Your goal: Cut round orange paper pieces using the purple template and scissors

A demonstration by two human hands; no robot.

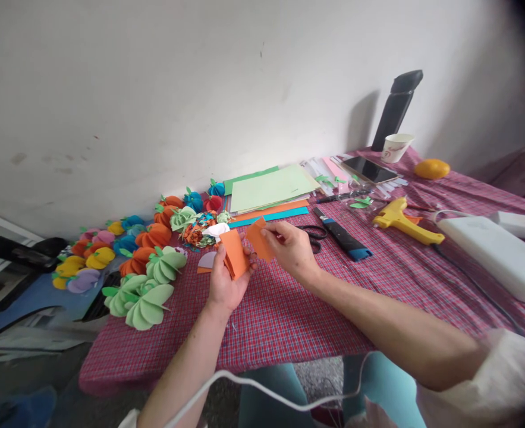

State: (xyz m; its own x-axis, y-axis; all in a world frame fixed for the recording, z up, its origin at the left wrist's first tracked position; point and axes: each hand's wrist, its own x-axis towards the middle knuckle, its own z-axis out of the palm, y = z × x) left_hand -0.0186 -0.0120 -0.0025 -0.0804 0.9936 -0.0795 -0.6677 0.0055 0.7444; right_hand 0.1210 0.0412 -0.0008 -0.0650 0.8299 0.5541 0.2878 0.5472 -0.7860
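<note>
My left hand (227, 282) is wrapped round a small stack of orange paper pieces (234, 252), held upright above the checked tablecloth. Between the thumb and fingers of my right hand (291, 248) is a separate orange paper piece (258, 239), just right of the stack. Left of my hands lie a lilac paper half-round (206, 260) and a heap of coloured paper scraps (195, 230). Black-handled scissors (313, 235) lie beyond my right hand, beside a dark utility knife (345, 238) with a blue end.
Several paper pumpkins (144, 303) crowd the table's left side. Paper sheets (271, 187) lie by the wall. A yellow glue gun (400, 220), phone (369, 169), paper cup (396, 148), black bottle (396, 110), yellow fruit (431, 169) and white box (494, 255) stand right. A white cable (280, 398) hangs in front.
</note>
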